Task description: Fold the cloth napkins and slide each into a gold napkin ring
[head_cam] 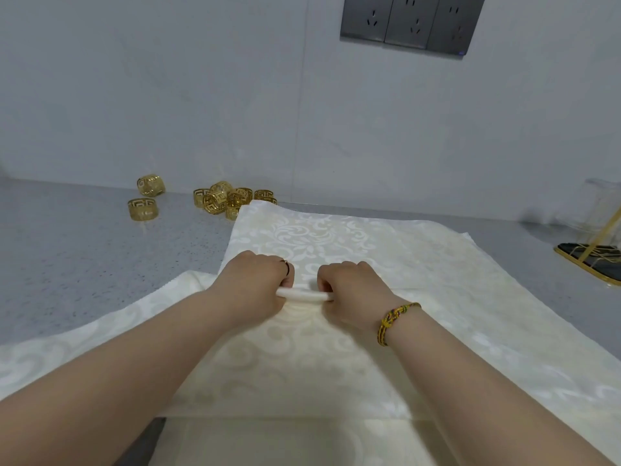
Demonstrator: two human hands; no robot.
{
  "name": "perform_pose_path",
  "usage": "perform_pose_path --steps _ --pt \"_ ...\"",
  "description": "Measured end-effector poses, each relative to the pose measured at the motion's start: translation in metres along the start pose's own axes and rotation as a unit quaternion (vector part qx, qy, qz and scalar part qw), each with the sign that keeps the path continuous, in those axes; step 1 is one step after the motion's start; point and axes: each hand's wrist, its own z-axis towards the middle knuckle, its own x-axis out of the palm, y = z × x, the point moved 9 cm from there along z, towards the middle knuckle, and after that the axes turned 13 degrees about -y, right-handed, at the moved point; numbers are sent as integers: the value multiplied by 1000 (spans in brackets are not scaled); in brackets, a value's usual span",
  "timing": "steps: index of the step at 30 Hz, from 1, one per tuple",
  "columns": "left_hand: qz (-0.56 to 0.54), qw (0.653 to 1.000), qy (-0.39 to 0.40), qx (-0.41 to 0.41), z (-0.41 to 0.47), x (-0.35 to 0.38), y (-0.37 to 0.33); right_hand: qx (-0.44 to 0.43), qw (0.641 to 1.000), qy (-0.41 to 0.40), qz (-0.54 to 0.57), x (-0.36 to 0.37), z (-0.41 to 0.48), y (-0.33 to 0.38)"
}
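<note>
A cream napkin (322, 237) with a woven scroll pattern lies spread on the grey counter, on top of more cream cloth. At its middle my left hand (255, 280) and my right hand (353, 290) sit side by side, each pinching a raised ridge of the napkin (304, 294) between fingers and thumb. Several gold napkin rings (221, 198) lie in a cluster at the back, touching the napkin's far left corner. Two more gold rings (142, 208) stand apart further left.
The grey speckled counter (84, 257) meets a white wall at the back. A dark tray with a gold wire frame (594, 260) stands at the right edge. Grey wall sockets (411, 21) are mounted above. More cream cloth (67, 348) spreads to the front left.
</note>
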Motion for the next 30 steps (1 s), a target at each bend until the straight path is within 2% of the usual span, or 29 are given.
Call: perform_pose_path --steps 4,8,12,18,23,27,30 --pt "-5 999 -26 18 -17 -3 -6 -25 999 -29 -3 -2 -14 8" --pt "-68 997 35 -1 -27 4 0 -21 999 13 31 4 -25 7" --pt "-154 979 119 -67 -36 14 9 15 992 51 111 6 -31 3" --pt "-205 959 148 -126 -31 21 18 94 973 64 201 7 -25 -8" --pt "-195 951 199 -133 -22 24 19 124 967 123 186 13 -21 -11" --pt "-168 945 248 -135 -18 31 20 103 973 162 132 12 -17 -4" --pt "-149 946 254 -134 -16 31 22 99 973 168 120 10 -16 -3"
